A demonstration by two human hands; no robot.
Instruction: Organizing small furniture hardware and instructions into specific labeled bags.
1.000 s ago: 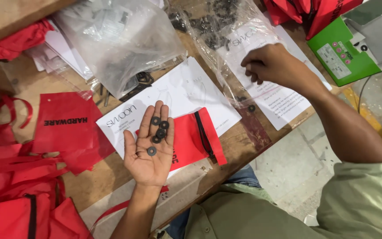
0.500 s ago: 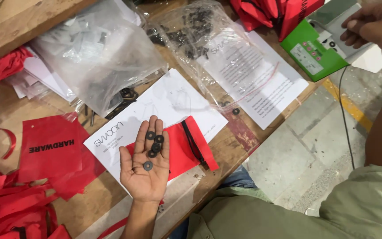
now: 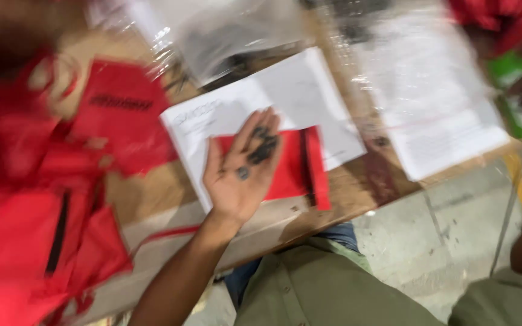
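My left hand [image 3: 240, 178] lies flat open, cradling small black parts [image 3: 260, 149] (blurry); the red pouch [image 3: 291, 166] at 3 o'clock looks unfilled; right hand's fingers, can't tell.

A single head-worn camera looks steeply down from the person's own viewpoint, close over the wooden table [image 3: 152, 199] edge, lap and floor. The frame is motion-blurred and tilted; no second view overlaps it.

Matt red cloth pouch [image 3: 291, 166], white paper sheet [image 3: 273, 102], glossy plastic bag [image 3: 237, 30] (blurred), worn wooden table [image 3: 152, 199]
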